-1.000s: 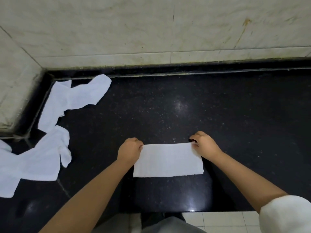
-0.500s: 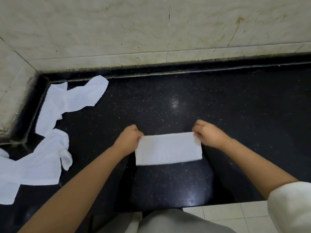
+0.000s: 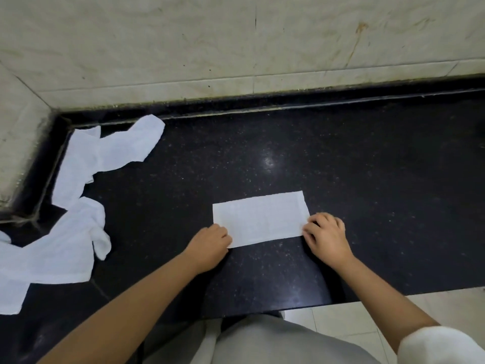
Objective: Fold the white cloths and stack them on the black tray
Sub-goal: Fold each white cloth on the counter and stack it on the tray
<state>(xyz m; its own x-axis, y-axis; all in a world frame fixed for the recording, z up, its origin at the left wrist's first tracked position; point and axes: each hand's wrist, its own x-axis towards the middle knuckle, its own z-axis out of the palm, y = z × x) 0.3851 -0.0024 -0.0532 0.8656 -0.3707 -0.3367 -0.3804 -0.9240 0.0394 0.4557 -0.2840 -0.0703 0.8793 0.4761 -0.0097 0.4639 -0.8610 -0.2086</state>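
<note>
A white cloth point(image 3: 259, 219), folded into a flat rectangle, lies on the black speckled counter point(image 3: 367, 179) in front of me. My left hand point(image 3: 207, 248) is at its near left corner, fingers curled onto the edge. At the near right corner, my right hand point(image 3: 328, 237) has its fingertips on top of the cloth and the thumb at the edge. Two more white cloths lie crumpled at the left: one point(image 3: 105, 151) in the back corner, one point(image 3: 52, 256) nearer me. I cannot tell a separate black tray from the black surface.
A pale marble wall point(image 3: 236, 48) closes off the back and the left side behind a dark raised lip. The counter's front edge point(image 3: 341, 303) runs just before my body, with light floor tiles point(image 3: 354, 324) below it on the right.
Both hands have moved from the cloth's far corners to its near corners. The cloth now lies flat, a little further from me and slightly turned.
</note>
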